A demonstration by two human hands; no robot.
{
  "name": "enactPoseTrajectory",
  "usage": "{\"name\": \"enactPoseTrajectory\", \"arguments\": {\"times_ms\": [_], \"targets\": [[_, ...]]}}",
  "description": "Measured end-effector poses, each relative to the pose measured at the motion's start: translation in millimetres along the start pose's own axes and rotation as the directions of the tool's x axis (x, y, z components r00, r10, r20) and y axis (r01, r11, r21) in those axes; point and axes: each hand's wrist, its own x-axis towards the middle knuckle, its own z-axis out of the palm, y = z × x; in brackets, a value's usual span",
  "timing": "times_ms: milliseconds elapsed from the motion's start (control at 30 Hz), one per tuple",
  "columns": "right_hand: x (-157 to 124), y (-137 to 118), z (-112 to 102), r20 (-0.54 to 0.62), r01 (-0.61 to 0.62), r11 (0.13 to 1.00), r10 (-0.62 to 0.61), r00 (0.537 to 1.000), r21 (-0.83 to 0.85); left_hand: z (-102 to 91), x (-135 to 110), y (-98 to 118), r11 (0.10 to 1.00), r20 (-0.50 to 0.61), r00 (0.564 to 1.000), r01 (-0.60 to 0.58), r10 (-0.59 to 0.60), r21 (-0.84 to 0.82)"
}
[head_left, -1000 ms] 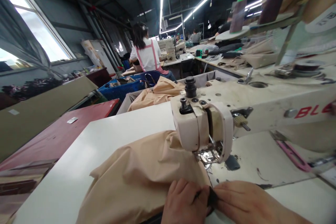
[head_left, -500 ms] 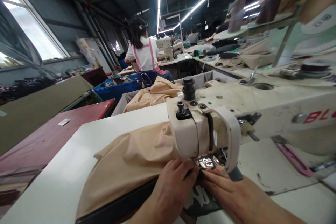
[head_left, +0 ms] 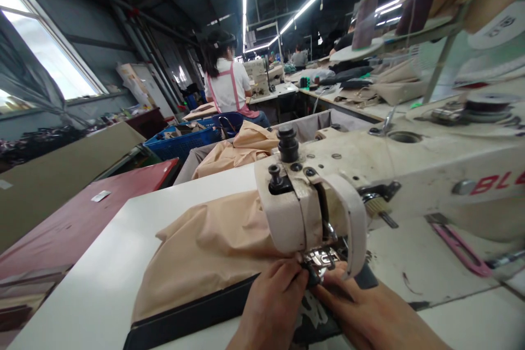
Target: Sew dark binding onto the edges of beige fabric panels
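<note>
A beige fabric piece with a dark edge band lies on the white sewing table, bunched under the head of a cream sewing machine. My left hand pinches the fabric just left of the metal presser foot. My right hand presses the dark patterned part of the fabric right in front of the foot, fingers close together. Both hands touch the cloth at the needle area.
Pink scissors lie on the machine bed at right. More beige fabric is heaped in a bin behind the table. A person in a pink apron sits at a far station beside a blue crate. A red table stands at left.
Both hands slid forward with the fabric, from the table's near edge up to the presser foot. The dark band of the fabric came into view.
</note>
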Motion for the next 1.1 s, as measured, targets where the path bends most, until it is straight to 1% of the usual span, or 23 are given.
{"name": "enactPoseTrajectory", "arguments": {"times_ms": [133, 200, 300, 367, 467, 600, 733, 833, 900, 1000, 1100], "targets": [[0, 1, 2, 0.026, -0.004, 1.0, 0.004, 1.0, -0.031, 3.9, -1, 1, 0.994, -0.058, 0.994, 0.086, -0.09, -0.068], [2, 1, 2, 0.014, 0.0, 0.999, 0.001, 1.0, -0.044, 1.6, 0, 0, 0.997, -0.025, 0.998, 0.056, -0.057, -0.051], [4, -1, 0, -0.003, 0.02, 0.999, -0.02, 1.0, -0.048, -2.3, 2, -3, 0.999, 0.068, 0.997, -0.036, 0.035, 0.001], [5, -2, -2, -0.017, 0.025, 0.998, -0.026, 1.0, -0.056, -3.6, 2, -4, 0.997, 0.086, 0.994, -0.074, 0.071, 0.03], [5, -2, -3, -0.03, 0.026, 0.998, -0.027, 0.999, -0.048, -6.2, 2, -3, 0.995, 0.084, 0.993, -0.085, 0.081, 0.047], [4, -1, -3, -0.044, 0.003, 1.0, -0.002, 0.999, 0.021, -17.0, 4, 5, 0.997, 0.121, 0.99, -0.072, 0.07, 0.018], [7, -1, -2, -0.092, 0.015, 0.998, -0.008, 0.996, 0.067, -26.4, 8, 8, 0.997, 0.095, 0.995, -0.033, 0.04, -0.073], [7, 0, 1, -0.15, 0.027, 0.998, -0.017, 0.989, 0.065, -26.9, 9, 6, 0.989, 0.1, 0.995, -0.007, 0.022, -0.148], [6, 1, 3, -0.141, 0.018, 0.999, -0.012, 0.99, 0.044, -25.3, 8, 6, 0.981, 0.105, 0.994, 0.013, 0.007, -0.194], [2, 2, 5, -0.121, 0.005, 0.999, 0.0, 0.993, 0.041, -22.5, 6, 6, 0.976, 0.075, 0.997, 0.021, -0.005, -0.218], [1, 2, 6, -0.151, 0.002, 0.999, 0.004, 0.988, 0.04, -19.6, 5, 6, 0.98, 0.038, 0.999, -0.002, 0.01, -0.199]]}}
